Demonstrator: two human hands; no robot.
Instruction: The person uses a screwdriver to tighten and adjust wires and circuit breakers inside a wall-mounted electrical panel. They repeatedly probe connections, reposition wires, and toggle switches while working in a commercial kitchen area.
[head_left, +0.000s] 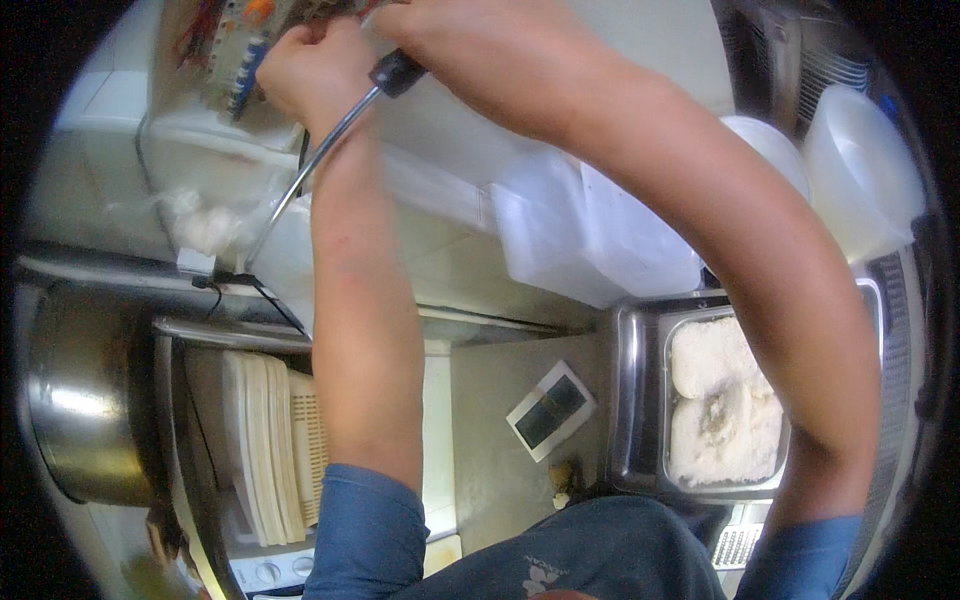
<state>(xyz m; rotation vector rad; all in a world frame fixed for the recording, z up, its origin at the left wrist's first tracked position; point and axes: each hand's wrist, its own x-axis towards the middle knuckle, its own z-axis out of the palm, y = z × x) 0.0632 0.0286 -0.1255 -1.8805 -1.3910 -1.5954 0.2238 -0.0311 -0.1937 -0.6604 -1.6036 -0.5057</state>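
At the upper edge of the head view, my left hand (322, 67) has its fingers curled beside an electrical board (240, 60) with red wires, a row of blue parts and an orange piece. Close to its right, my right hand (409, 22) is partly cut off by the picture's edge. Whatever the fingertips of both hands touch is hidden. A slim metal stem (300, 176) crosses in front of my left wrist. Its black end piece (397, 71) sits just below my right hand; I cannot tell whether that hand touches it.
Translucent plastic tubs (600, 225) stand right of centre. Below them, a clear container of white food (724, 442) sits in a metal tray (634, 405). Cream plastic baskets (262, 450) are stacked at lower left, near a metal pot (82, 390). Dark cables (281, 304) hang by the ledge.
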